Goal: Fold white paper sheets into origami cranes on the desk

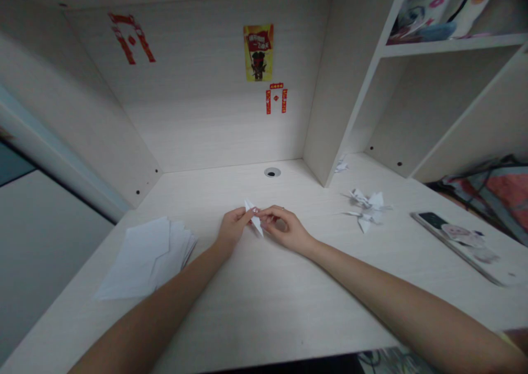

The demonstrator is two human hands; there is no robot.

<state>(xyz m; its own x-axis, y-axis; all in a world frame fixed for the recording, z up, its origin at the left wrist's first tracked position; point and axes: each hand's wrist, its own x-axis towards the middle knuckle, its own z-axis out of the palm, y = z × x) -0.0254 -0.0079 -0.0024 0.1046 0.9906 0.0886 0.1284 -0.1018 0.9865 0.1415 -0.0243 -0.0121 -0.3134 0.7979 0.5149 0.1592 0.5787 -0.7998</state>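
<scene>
A small piece of folded white paper, narrow and pointed at both ends, is held between my two hands above the middle of the desk. My left hand pinches it from the left, the thumb lying over the paper. From the right, my right hand closes thumb and fingertips on the same paper near its upper middle. The fingertips cover part of the folds. Several finished folded paper cranes lie in a cluster to the right of my right hand.
Left of my left forearm lies a loose stack of white paper sheets. A phone rests face down at the right. Another folded paper piece sits by the shelf divider. A cable hole opens at the desk's back.
</scene>
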